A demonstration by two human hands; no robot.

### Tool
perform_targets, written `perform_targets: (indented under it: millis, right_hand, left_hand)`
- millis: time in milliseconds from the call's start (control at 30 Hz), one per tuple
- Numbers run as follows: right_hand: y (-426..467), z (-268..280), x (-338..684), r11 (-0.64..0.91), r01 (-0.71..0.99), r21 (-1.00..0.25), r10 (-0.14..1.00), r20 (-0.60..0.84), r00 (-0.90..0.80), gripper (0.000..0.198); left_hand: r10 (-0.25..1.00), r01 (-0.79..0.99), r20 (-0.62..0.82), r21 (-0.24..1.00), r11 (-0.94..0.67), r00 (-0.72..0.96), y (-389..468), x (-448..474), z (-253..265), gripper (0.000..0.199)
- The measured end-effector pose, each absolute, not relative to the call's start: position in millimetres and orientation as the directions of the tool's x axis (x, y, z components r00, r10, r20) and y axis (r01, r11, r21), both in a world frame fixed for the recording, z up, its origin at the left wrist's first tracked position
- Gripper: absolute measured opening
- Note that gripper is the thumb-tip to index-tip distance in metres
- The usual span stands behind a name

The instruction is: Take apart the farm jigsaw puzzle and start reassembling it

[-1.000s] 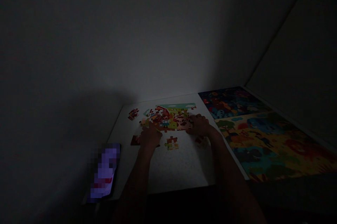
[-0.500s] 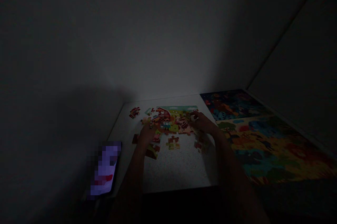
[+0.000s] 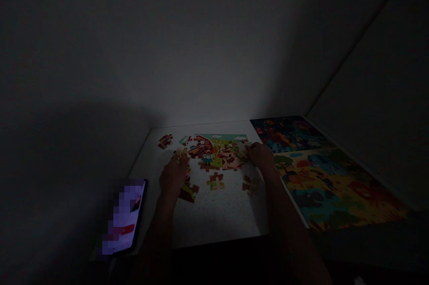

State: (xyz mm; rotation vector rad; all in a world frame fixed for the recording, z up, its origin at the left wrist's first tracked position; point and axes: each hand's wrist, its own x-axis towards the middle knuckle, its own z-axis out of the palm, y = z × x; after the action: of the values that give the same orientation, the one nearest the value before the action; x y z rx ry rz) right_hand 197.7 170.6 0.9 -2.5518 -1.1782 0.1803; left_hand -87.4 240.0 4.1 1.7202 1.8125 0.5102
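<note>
Left hand [image 3: 172, 173]: shifted leftward since half a second earlier, set at a yellowish piece [image 3: 181, 158] beside the puzzle; firmness of grip impossible to tell. Judged to mean attention turned from joined section to loose stock. Right hand [image 3: 262, 155]: remained at the right edge, fingers narrowed, apparently pinched on a pale piece [image 3: 241, 152]. Farm puzzle [image 3: 217, 152]: lay part-joined on the white surface [image 3: 217, 215], between both hands. Loose cluster [image 3: 216, 182]: lay just in front, apart.

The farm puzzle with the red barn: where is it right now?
In the head view, the farm puzzle lies on the far part of the white surface, between the left hand and the right hand.
</note>
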Motion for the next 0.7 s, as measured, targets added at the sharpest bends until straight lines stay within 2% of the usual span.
perform_targets:
  millis: [67,133,200,267,333,367,433,533,700]
  right_hand:
    - [171.2,4.0,192.5,-0.584,0.757,-0.293,0.762,0.125,0.636,0.038]
    - [174.6,5.2,184.0,-0.493,0.802,-0.337,0.815,0.144,0.561,0.038]
    - [178.4,4.2,173.5,-0.422,0.815,-0.396,0.875,0.059,0.481,0.038]
    - [180.6,2.2,162.7,-0.435,0.807,-0.4,0.889,-0.049,0.455,0.043]
    - [180.0,0.9,153.1,-0.455,0.804,-0.382,0.887,-0.118,0.446,0.053]
    - [178.9,0.7,149.0,-0.447,0.81,-0.38,0.893,-0.142,0.427,0.057]
    - [175.9,0.9,142.4,-0.424,0.836,-0.347,0.905,-0.159,0.393,0.061]
    - [172.0,1.2,137.6,-0.426,0.878,-0.219,0.904,-0.133,0.406,0.063]
    - [172.2,1.1,143.8,-0.391,0.901,-0.187,0.918,-0.148,0.368,0.069]
  left_hand:
    - [0.987,0.8,-0.147,0.584,0.14,-0.065,235.9,-94.2,9.5,0.042]
    - [0.987,0.81,-0.124,0.565,0.158,-0.106,231.8,-96.0,13.4,0.048]
    - [0.99,0.744,-0.115,0.654,0.138,-0.083,227.8,-90.9,14.6,0.048]
    - [0.99,0.621,-0.138,0.776,0.106,0.004,223.2,-79.4,12.9,0.039]
    - [0.976,0.521,-0.184,0.848,0.097,0.117,218.2,-65.2,9.7,0.029]
    - [0.961,0.471,-0.22,0.874,0.119,0.165,215.8,-58.7,8.2,0.026]
    - [0.911,0.253,-0.324,0.932,0.26,0.254,212.3,-49.7,6.5,0.026]
    - [0.824,-0.095,-0.429,0.865,0.493,0.369,212.6,-45.6,6.8,0.023]
    - [0.758,-0.224,-0.491,0.755,0.616,0.428,219.2,-39.2,4.9,0.018]
